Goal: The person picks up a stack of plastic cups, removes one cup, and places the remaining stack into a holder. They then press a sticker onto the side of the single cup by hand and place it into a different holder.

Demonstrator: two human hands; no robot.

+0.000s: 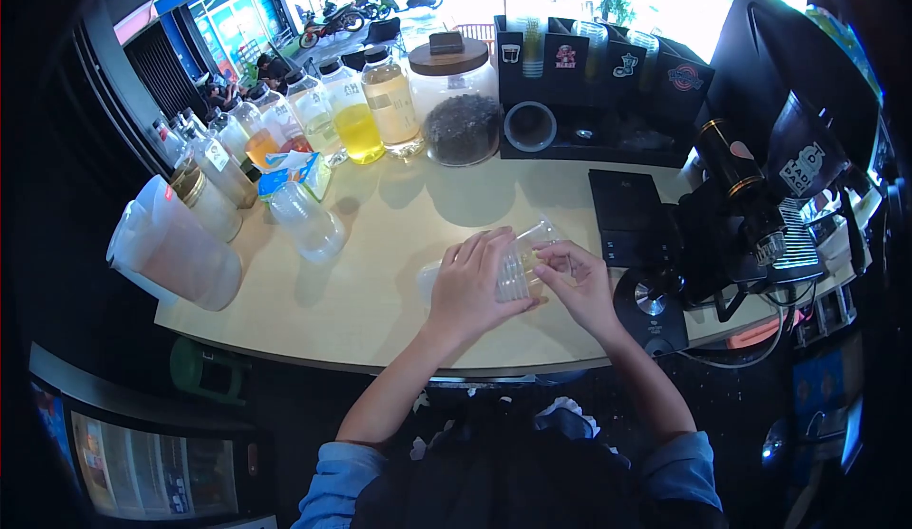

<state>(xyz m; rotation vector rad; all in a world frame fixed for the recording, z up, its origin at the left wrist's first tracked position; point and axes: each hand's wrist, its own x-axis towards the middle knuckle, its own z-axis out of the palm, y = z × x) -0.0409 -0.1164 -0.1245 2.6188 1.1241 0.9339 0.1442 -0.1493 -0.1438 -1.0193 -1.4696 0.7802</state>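
Observation:
A stack of clear plastic cups (pixel 514 279) is held tilted on its side over the front middle of the wooden counter. My left hand (pixel 468 285) wraps around the stack from the left, its fingers closed over the top. At the right end, my right hand (pixel 581 290) has thumb and fingers pinched at a cup's rim or wall. Exactly which cup those fingers grip is hard to see through the clear plastic. Another clear plastic container (pixel 306 222) rests on the counter to the left, apart from both hands.
Bottles of coloured liquid, including a yellow one (pixel 357 131), line the back left. A wood-lidded jar (pixel 458 111) and black cup organizer (pixel 608 92) stand behind. To the right are a flat black scale (pixel 624 206) and a black grinder (pixel 727 225). A plastic pitcher (pixel 180 244) sits left.

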